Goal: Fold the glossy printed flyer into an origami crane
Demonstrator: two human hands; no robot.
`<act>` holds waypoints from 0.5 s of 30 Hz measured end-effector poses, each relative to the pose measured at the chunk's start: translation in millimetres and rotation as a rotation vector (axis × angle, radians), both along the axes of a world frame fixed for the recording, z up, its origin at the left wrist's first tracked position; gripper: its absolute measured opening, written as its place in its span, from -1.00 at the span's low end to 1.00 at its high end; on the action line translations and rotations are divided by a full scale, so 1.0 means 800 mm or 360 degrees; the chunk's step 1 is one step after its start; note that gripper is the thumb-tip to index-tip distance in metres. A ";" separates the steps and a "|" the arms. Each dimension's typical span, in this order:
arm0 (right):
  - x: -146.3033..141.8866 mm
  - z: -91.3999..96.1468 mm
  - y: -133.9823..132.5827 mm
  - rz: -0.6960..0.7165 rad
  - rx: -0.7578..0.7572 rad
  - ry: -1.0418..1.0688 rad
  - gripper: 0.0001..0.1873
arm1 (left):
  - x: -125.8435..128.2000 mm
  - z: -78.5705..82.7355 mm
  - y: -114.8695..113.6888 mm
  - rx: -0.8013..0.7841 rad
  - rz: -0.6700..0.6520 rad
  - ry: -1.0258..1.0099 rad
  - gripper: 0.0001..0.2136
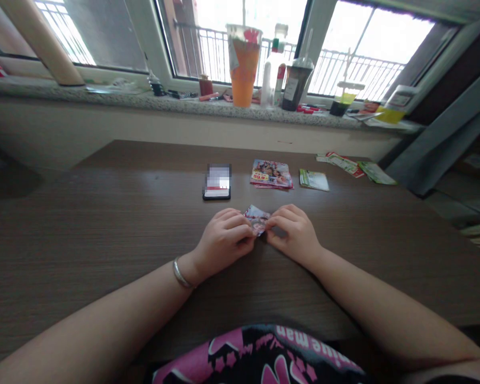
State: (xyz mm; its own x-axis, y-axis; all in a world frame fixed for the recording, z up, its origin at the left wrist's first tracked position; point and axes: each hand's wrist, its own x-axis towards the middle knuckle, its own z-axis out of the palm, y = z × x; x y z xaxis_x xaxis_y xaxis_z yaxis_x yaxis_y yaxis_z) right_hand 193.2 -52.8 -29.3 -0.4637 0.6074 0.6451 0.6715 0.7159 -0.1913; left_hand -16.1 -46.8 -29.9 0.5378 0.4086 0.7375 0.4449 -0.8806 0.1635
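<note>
Two hands on a printed slip, cups along the windowsill

The small picture-printed slip lies between the person's hands at the middle of the brown table. The left hand pinches its left edge and the right hand grasps its right side, fingers bent; whether it is a packet or a single card cannot be told.

On the granite sill, a tall plastic cup shows orange through most of its height. Right of it stand a clear bottle and a dark-filled cup with a straw. Farther right, a lidded cup is dark at the base and yellow-green above, and a tilted container shows yellow in its lower part. A small red-brown jar hides its contents.

Beyond the hands lie a phone, a stack of glossy printed packets and a green-and-white stack.
</note>
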 end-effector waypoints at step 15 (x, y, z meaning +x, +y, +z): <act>0.000 0.004 -0.006 0.0048 -0.0006 -0.0105 -0.94 | -0.002 0.000 0.002 -0.0010 -0.0004 0.0030 -0.92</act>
